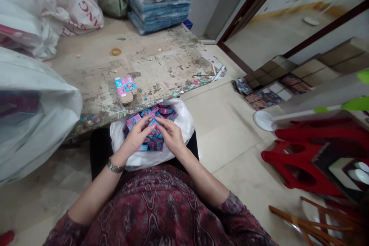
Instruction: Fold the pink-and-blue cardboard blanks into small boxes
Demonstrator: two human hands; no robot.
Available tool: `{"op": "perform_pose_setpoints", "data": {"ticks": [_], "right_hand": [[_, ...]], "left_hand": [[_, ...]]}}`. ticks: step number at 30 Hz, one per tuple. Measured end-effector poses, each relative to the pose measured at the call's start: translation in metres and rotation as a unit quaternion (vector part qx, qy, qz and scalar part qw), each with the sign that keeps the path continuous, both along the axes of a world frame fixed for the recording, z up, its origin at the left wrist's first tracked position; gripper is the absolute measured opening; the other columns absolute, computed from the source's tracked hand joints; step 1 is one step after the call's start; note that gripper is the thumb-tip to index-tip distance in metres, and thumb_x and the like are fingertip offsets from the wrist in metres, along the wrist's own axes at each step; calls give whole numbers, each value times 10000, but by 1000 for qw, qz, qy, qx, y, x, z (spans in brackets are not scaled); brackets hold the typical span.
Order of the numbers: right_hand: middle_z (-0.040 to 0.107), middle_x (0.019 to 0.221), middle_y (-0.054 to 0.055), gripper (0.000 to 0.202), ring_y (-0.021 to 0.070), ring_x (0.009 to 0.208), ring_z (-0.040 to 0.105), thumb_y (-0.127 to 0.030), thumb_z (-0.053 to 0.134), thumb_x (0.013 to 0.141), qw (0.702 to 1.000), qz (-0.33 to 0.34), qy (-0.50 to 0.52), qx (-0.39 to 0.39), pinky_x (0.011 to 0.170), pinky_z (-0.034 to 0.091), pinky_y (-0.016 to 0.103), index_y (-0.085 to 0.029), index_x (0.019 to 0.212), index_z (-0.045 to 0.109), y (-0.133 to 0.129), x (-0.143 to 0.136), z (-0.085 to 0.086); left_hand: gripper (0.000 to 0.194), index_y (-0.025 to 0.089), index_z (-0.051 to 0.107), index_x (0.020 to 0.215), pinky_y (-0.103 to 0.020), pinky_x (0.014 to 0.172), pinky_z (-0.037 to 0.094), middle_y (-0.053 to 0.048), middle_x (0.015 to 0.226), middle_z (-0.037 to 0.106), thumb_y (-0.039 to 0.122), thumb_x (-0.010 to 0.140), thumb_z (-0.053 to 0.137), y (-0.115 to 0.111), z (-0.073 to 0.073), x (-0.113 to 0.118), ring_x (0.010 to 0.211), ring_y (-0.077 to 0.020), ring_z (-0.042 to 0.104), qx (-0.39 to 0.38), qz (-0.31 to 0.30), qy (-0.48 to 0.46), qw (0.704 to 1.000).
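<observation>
Left hand (pixel 137 133) and right hand (pixel 172 133) hover half-curled around a pink-and-blue carton (pixel 155 123) mid-frame, can't tell if gripped, over white plastic bag (pixel 184 118) gaping upward, presumably to corral loose cartons (pixel 157 144)

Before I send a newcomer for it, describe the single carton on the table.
Find the worn table, then its edge beside the white bag on the lap. The pink-and-blue carton there shows brown flaps; unlike similarly coloured boxes crowded inside the bag, it lies alone.
</observation>
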State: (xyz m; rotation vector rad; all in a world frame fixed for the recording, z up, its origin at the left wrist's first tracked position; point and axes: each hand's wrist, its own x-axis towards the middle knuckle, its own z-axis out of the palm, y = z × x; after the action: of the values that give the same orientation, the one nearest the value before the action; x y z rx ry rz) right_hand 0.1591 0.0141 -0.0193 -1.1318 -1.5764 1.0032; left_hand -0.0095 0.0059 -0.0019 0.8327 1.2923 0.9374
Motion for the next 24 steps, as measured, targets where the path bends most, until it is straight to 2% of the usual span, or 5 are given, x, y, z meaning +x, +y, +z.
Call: {"op": "perform_pose_setpoints", "data": {"ticks": [4, 10, 14, 19, 24], "right_hand": [[709, 1276, 56, 418, 236, 1156, 666, -385, 621, 913, 987, -67, 117, -91, 1015, 546, 406, -286, 1319, 650, 8, 5, -4], [675, 1273, 71, 517, 238, 1031, 700, -456, 603, 905, 950, -70, 239, -189, 835, 625, 396, -285, 1383, 507, 6, 6, -5], [703, 1186, 70, 441, 236, 1020, 697, -423, 657, 870, 943, -80, 258, -196, 851, 619, 385, -265, 1267, 548, -6, -9, -8], [728, 1062, 55, 370, 219, 986, 700, -434, 678, 855, 962, -47, 202, -176, 909, 594, 372, -252, 1163, 583, -12, -17, -16], [704, 1200, 79, 354, 229, 1129, 670, -398, 664, 881, 984, -42, 141, -102, 983, 560, 378, -250, 1200, 625, -7, -10, -13]], "left_hand": [[726, 252, 610, 1360, -239, 566, 557, -111, 1224, 676, 314, 680, 858, 2, -3, -6, 925, -238, 680, -7, 31, 11, 999], [649, 225, 594, 1288, -261, 602, 585, -54, 981, 692, 350, 705, 848, -9, 7, 6, 835, -191, 684, -62, 34, -115, 991], [483, 191, 668, 1132, -291, 669, 595, -75, 1056, 709, 416, 734, 823, -12, 8, 17, 914, -212, 692, -36, 41, -152, 987], [466, 177, 711, 1053, -321, 732, 598, -79, 1115, 734, 475, 712, 820, -6, 9, 14, 990, -243, 682, -4, 92, -118, 989], [451, 173, 730, 1042, -277, 649, 569, -74, 1046, 749, 437, 690, 833, -3, 12, 2, 915, -229, 683, 9, 61, -44, 997]]}}
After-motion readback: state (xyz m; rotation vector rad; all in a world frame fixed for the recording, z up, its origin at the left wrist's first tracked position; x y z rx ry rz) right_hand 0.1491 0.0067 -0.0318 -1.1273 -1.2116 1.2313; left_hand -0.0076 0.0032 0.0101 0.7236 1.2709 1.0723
